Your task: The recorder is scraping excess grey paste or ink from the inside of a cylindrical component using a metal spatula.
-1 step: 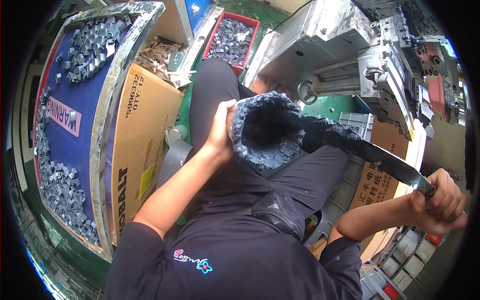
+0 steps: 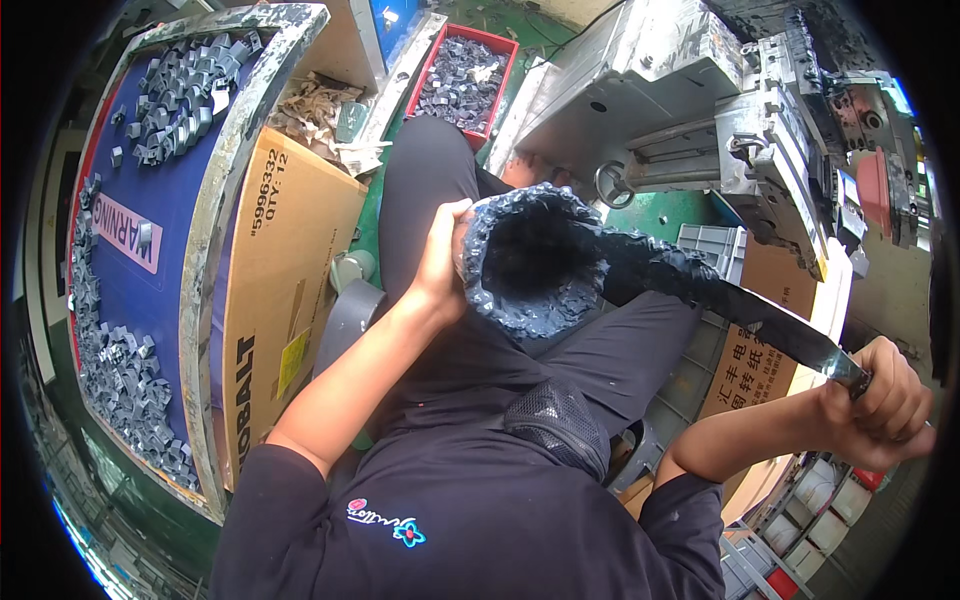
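Observation:
My left hand is wrapped round the side of a round, hollow container, held over my lap with its mouth toward me. A thick, lumpy dark grey paste coats its rim, and the inside is too dark to make out. At the right, my right hand grips the end of a long, flat spatula-like blade. Dark paste cakes the blade's far half, which reaches the container's right rim. Whether its tip goes inside the mouth I cannot tell.
Many small grey parts lie on a blue-topped table at the left, beside a cardboard box. A red bin of similar parts stands ahead. A metal machine with a handwheel fills the far right, above grey crates.

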Demonstrator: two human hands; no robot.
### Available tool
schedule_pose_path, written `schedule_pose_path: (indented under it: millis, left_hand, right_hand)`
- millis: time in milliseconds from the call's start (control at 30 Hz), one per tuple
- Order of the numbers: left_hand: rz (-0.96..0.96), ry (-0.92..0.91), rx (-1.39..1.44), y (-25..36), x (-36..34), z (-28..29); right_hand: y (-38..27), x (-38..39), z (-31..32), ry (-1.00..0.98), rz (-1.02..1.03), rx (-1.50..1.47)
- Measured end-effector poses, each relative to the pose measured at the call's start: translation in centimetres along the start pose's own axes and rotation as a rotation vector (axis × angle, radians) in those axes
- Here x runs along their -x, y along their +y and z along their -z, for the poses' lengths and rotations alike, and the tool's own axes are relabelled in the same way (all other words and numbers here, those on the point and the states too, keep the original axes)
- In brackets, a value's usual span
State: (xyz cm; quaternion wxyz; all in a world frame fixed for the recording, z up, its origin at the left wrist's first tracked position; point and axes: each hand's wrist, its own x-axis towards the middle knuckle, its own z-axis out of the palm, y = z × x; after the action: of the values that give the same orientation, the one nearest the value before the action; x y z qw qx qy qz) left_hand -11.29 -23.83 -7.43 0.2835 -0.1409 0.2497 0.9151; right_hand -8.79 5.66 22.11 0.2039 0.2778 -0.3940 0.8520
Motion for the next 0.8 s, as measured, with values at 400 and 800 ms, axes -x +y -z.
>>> schedule_pose_path:
  millis: [400, 800]
  left_hand:
    - [0.005, 0.064, -0.002, -0.5, -0.2, 1.0]
    - [0.062, 0.094, -0.031, -0.2, 0.0, 0.2]
  right_hand:
    - [-2.9, -0.3, 0.8, -0.101, -0.012, 0.049]
    - [-4.4, -0.3, 0.4, -0.226, 0.031, -0.068]
